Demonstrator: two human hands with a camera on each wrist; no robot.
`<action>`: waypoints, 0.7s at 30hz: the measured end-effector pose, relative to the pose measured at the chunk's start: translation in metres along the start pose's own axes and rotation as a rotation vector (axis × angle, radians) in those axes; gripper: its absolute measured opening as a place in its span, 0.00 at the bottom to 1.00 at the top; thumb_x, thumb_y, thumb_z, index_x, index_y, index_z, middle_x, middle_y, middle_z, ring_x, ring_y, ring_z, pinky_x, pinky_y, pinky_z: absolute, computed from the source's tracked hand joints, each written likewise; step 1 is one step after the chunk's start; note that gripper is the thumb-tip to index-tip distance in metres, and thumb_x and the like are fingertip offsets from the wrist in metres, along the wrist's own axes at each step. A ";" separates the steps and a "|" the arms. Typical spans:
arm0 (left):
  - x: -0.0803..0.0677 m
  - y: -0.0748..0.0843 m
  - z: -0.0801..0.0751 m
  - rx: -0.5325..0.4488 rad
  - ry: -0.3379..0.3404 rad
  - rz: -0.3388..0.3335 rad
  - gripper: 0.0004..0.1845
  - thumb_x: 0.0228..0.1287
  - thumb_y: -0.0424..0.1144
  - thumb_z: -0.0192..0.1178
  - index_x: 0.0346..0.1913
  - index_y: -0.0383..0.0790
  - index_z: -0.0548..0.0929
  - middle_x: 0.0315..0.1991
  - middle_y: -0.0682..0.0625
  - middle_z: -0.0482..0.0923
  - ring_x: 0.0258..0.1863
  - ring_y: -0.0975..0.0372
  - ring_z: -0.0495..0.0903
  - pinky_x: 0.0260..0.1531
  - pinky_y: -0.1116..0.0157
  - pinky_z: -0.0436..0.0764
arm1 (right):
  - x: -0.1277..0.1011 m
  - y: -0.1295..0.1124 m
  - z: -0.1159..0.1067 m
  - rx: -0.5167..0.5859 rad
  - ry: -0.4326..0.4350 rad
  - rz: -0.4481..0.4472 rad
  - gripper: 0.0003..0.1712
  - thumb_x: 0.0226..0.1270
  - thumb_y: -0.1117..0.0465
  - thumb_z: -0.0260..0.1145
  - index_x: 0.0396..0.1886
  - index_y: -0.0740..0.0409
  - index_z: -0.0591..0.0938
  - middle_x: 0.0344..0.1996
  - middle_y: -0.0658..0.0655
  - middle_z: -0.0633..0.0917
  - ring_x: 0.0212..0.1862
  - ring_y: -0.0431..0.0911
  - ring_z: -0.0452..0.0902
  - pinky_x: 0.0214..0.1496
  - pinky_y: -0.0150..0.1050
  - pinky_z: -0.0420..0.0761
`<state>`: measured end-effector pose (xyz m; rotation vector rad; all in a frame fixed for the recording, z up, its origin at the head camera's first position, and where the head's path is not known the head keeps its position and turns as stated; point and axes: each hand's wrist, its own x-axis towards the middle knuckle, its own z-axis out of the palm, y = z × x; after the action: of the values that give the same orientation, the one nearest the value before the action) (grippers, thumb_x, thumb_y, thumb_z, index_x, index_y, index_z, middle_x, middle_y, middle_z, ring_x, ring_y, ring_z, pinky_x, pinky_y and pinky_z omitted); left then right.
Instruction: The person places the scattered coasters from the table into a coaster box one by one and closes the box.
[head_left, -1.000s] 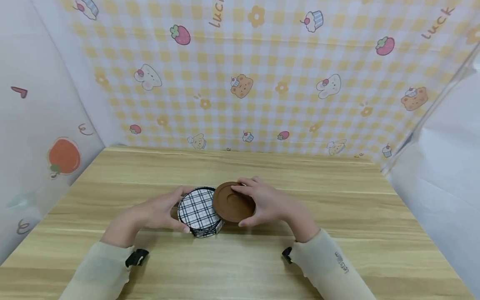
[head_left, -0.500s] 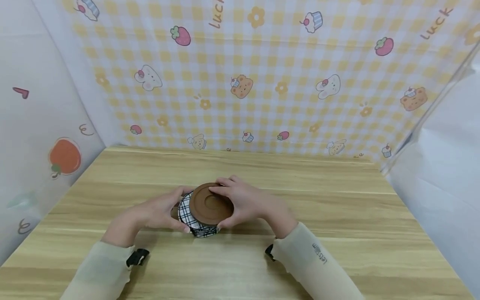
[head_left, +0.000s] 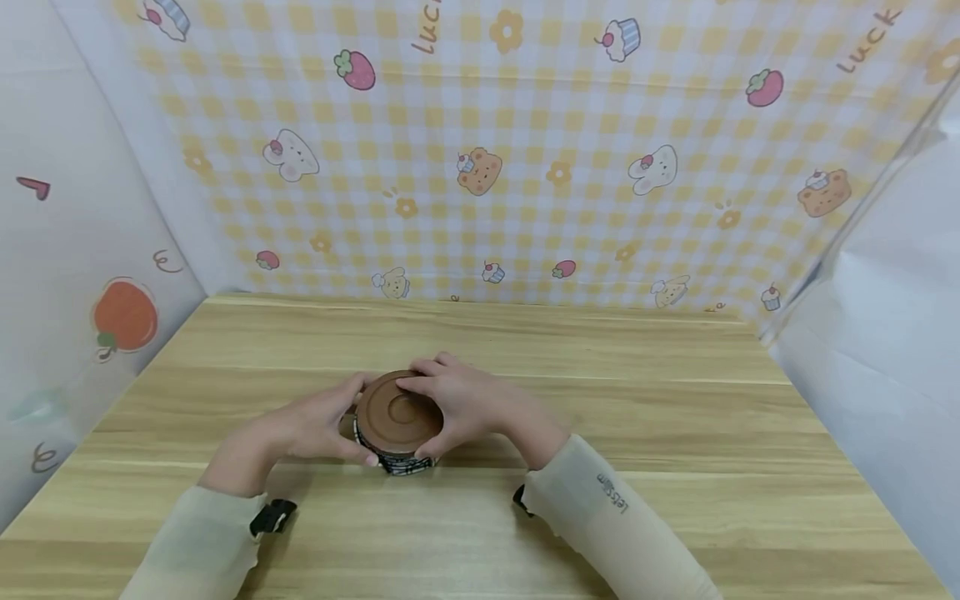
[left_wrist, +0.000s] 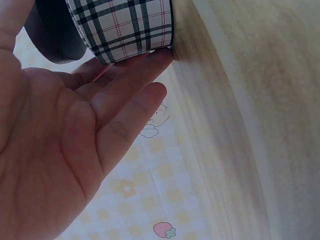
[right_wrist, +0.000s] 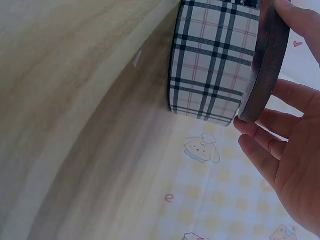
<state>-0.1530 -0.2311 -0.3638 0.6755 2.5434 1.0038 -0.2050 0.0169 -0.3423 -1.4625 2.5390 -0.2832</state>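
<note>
A round plaid box (head_left: 405,463) stands on the table with a brown round disc (head_left: 397,417) on its top. Ring-shaped grooves mark the disc's face. My left hand (head_left: 318,423) holds the box from the left, thumb at the front and fingers round the back. From the right, my right hand (head_left: 468,404) grips the edge of the disc between thumb and fingers. In the right wrist view the disc (right_wrist: 267,65) lies against the box's (right_wrist: 212,60) top rim, slightly tilted. The left wrist view shows fingertips touching the plaid wall (left_wrist: 127,30) low down.
The wood-grain table (head_left: 637,417) reaches back to a yellow checked cloth (head_left: 525,108) with cartoon prints. White sheets (head_left: 892,292) hang at both sides. A black strap piece (head_left: 273,517) sits at the left sleeve.
My right hand has moved left with the brown disc, from beside the plaid box to over its top, covering the plaid face. My left hand has stayed at the box.
</note>
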 end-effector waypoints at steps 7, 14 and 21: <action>0.000 0.000 0.000 -0.005 -0.001 -0.018 0.51 0.50 0.54 0.76 0.69 0.35 0.59 0.66 0.39 0.73 0.68 0.44 0.70 0.67 0.42 0.67 | 0.003 -0.001 0.005 -0.009 -0.012 0.003 0.52 0.54 0.38 0.75 0.75 0.53 0.67 0.74 0.60 0.65 0.69 0.50 0.62 0.68 0.39 0.74; 0.001 -0.003 0.001 -0.005 -0.002 -0.004 0.51 0.50 0.54 0.76 0.69 0.35 0.59 0.67 0.40 0.71 0.68 0.44 0.70 0.66 0.43 0.68 | 0.005 -0.002 0.006 -0.009 -0.016 0.024 0.53 0.52 0.38 0.76 0.75 0.52 0.67 0.75 0.58 0.64 0.69 0.49 0.62 0.68 0.38 0.74; 0.000 0.000 -0.001 0.001 -0.002 0.010 0.51 0.51 0.54 0.76 0.70 0.34 0.58 0.67 0.38 0.70 0.67 0.42 0.70 0.65 0.42 0.69 | 0.006 -0.001 0.008 -0.030 -0.008 0.024 0.53 0.52 0.37 0.76 0.74 0.52 0.68 0.74 0.57 0.66 0.68 0.48 0.62 0.67 0.37 0.74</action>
<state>-0.1535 -0.2316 -0.3631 0.6899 2.5413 1.0051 -0.2050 0.0108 -0.3500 -1.4402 2.5632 -0.2366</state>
